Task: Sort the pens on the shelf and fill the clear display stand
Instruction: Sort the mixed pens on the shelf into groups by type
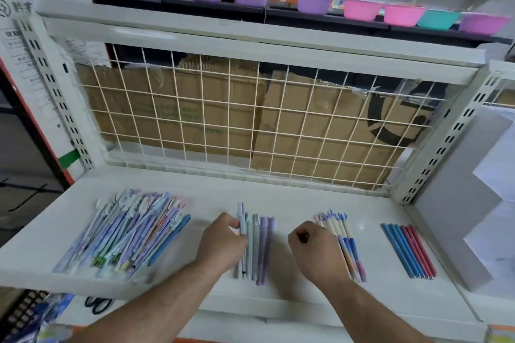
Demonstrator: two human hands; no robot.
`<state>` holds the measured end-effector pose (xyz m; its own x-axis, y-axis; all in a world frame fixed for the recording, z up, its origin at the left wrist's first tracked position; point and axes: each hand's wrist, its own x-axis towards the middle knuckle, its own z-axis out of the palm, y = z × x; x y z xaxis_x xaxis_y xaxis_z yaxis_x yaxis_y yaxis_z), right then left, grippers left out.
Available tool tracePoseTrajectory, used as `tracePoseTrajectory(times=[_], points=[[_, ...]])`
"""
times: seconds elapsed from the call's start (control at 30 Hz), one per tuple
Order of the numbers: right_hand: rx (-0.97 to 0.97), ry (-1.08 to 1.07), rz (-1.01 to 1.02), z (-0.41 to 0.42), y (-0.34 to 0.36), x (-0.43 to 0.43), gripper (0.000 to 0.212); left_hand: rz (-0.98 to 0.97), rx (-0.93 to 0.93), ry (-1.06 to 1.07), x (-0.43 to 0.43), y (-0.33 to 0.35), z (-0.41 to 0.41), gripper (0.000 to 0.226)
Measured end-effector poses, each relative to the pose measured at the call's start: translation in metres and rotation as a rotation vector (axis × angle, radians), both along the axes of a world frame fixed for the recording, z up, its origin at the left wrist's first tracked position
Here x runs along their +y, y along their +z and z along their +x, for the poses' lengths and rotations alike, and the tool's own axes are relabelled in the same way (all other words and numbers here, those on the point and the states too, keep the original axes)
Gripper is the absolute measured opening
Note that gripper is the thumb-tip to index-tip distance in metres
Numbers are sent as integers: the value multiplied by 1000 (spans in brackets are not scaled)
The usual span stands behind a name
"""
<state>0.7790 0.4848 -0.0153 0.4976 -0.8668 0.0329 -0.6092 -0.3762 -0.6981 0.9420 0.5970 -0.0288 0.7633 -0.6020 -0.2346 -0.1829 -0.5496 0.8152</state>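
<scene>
While the big mixed heap of pens on the left of the shelf is still unsorted, three neat groups already lie to its right — so I'd call the sorting maybe halfway, prob less. My left hand has its fingers curled against the pale grey/lilac group in the middle, thumb and fingers pinching what looks like one light pen at that group's left edge; can't tell if it's lifted or just being nudged straight. My right hand is a loose fist, fingers pressed together, resting just beside the cream/blue group w/ spiky caps — can't tell if anything's inside it. Far right, well apart, sits the blue and red group, lined up tidy.

No clear display stand in view anywhere, so the filling part isn't begun as far as I can see. Left to do: work through the heap, then load the stand.
</scene>
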Motion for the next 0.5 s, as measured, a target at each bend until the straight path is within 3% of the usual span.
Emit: tracePoseTrajectory(times=[0.17,0.5], points=[[-6,-33,-19,15,-5,10,20,138,-131,-76,17,-12,17,24],[8,-41,-49,24,2,21,20,126,-225,-155,18,-13,28,27]])
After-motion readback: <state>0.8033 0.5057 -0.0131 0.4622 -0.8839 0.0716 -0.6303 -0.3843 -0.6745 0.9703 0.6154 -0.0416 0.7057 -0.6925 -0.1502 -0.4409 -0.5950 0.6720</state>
